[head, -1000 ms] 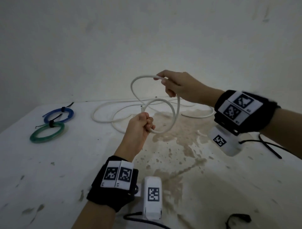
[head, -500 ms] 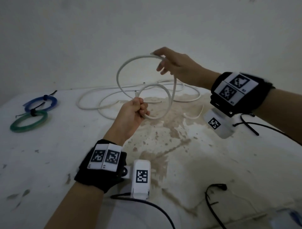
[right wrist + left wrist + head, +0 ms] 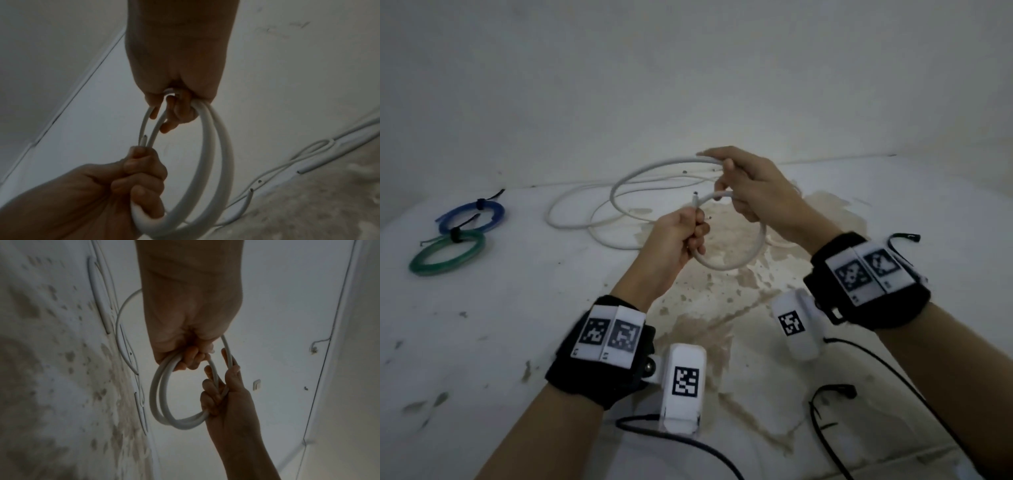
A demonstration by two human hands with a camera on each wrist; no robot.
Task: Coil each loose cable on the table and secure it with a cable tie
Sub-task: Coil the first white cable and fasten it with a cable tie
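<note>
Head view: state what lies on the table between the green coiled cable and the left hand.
Head view: bare, stained table between green coiled cable and left hand.

Bare room: stained table [image 3: 482, 342], plain wall [image 3: 688, 85]

The head view looks forward and down from above the stained white surface [image 3: 482, 325], taking in both forearms, the left hand [image 3: 674, 240] and the right hand [image 3: 753, 185] raised mid-frame before a bare wall. The left wrist view sits very close, peering along its hand [image 3: 191, 331] to the fingers. The right wrist view does likewise, just as near, along its hand [image 3: 179, 76]. All three share the white cable [image 3: 739, 260] loops gripped between both hands.
</note>
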